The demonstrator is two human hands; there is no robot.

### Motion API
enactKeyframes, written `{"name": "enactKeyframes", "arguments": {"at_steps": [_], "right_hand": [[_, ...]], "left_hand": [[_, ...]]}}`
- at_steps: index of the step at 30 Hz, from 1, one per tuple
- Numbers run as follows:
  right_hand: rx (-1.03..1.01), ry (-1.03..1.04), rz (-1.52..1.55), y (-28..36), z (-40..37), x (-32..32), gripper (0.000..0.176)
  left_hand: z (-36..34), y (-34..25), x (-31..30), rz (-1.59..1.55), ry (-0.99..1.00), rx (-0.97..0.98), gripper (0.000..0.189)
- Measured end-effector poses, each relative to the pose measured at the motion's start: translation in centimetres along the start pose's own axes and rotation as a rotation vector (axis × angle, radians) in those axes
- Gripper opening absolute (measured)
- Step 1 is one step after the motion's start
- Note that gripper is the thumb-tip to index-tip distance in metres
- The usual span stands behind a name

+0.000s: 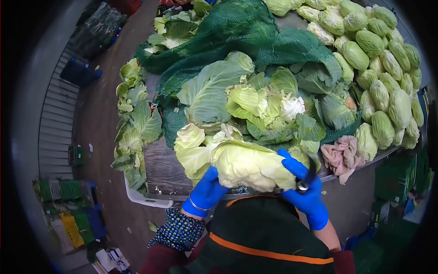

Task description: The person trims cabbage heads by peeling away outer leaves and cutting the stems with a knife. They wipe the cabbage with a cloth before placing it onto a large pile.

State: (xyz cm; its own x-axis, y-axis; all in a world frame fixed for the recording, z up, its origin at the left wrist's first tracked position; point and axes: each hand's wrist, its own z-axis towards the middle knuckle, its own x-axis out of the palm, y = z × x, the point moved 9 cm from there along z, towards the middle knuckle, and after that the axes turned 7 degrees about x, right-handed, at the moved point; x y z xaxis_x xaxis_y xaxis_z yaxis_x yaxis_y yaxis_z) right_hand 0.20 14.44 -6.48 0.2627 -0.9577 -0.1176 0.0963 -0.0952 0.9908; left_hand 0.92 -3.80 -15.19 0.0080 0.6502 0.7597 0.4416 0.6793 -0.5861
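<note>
A pale green cabbage point(248, 162) is held over the near edge of the table, with a bumpy whitish underside. My left hand point(206, 191), in a blue glove, grips its left end, the thumb against the leaves. At the cabbage's right end is my gloved right hand point(310, 201), closed around a knife point(311, 172), its dark curved blade pointing up; the fingers also touch the cabbage. Loose leaves point(194, 148) lie just beyond it. Behind them, outer leaves and whole cabbages point(338, 109) rest in a green mesh sack point(237, 23).
Trimmed heads point(383, 86) are piled along the right side of the table point(164, 169). A pink cloth point(343, 157) lies at the near right edge. Leaf scraps point(137, 118) hang over the left edge above a white bin point(141, 197). Crates point(75, 223) stand on the floor.
</note>
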Motion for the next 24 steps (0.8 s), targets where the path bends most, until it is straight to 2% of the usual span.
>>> {"name": "enactKeyframes", "arguments": {"at_steps": [1,2,4,5,6,8,9,11,12,14,15,16,18,19,20,21,22,23,24], "right_hand": [[0.061,-0.054,-0.021,-0.4,-0.2,-0.5,0.049],[0.069,-0.05,-0.022,-0.5,-0.5,-0.9,0.049],[0.416,-0.091,0.499,-3.2,-0.9,-1.9,0.041],[0.409,-0.095,0.691,-2.6,-0.4,-1.5,0.042],[0.492,-0.151,0.966,-3.9,-0.4,-1.0,0.045],[0.574,-0.15,1.122,-3.9,0.7,-1.2,0.043],[0.573,-0.152,1.117,-3.8,1.7,-1.6,0.043],[0.635,-0.476,1.034,-5.0,2.2,-4.5,0.045],[0.527,-0.584,0.552,-5.8,2.4,-7.1,0.045],[0.442,-0.657,-0.05,-3.8,1.9,-7.8,0.047],[0.702,-0.434,0.224,-7.4,0.8,-6.3,0.051],[0.644,-0.315,0.803,-8.7,1.0,-2.2,0.053],[0.577,-0.196,0.871,-5.5,0.1,0.7,0.055],[0.577,-0.184,0.861,-5.6,0.4,1.4,0.055],[0.474,-0.283,0.907,-5.8,1.1,1.0,0.056],[0.364,-0.382,0.962,-6.3,1.8,0.4,0.056],[0.363,-0.377,0.977,-7.3,1.7,0.5,0.056],[0.507,-0.286,0.976,-9.0,0.8,1.5,0.055],[0.644,-0.188,0.964,-9.7,0.4,2.7,0.055]], "left_hand": [[-0.4,0.1,-0.7,-0.025,-0.082,-0.026,0.073],[-0.6,0.1,-1.1,-0.032,-0.088,-0.029,0.073],[-0.3,-0.5,1.5,-0.12,0.227,-0.024,0.072],[0.0,-0.2,1.7,-0.036,0.194,-0.022,0.072],[0.2,0.3,1.8,-0.041,0.2,-0.018,0.072],[0.7,1.1,1.7,0.464,0.216,0.086,0.066],[1.2,1.7,2.6,-0.057,0.178,0.023,0.056],[1.6,0.7,3.3,-0.073,0.19,0.044,0.056],[1.9,0.0,3.7,-0.087,0.197,0.067,0.056],[2.5,-1.6,4.2,-0.12,0.206,0.125,0.056],[2.8,-2.3,4.2,-0.138,0.207,0.159,0.056],[2.7,-2.6,4.0,-0.156,0.198,0.181,0.056],[2.9,-1.7,2.3,-0.568,0.242,0.069,0.061],[2.7,-2.5,2.4,-0.094,0.067,0.232,0.068],[1.8,-4.2,3.5,0.389,-0.116,0.386,0.077],[1.6,-4.1,4.7,0.399,-0.114,0.403,0.077],[0.5,-5.0,6.4,0.721,-0.103,0.576,0.086],[-0.9,-5.5,7.8,1.042,-0.094,0.729,0.096],[-1.3,-5.7,7.5,1.048,-0.105,0.722,0.096]]}}
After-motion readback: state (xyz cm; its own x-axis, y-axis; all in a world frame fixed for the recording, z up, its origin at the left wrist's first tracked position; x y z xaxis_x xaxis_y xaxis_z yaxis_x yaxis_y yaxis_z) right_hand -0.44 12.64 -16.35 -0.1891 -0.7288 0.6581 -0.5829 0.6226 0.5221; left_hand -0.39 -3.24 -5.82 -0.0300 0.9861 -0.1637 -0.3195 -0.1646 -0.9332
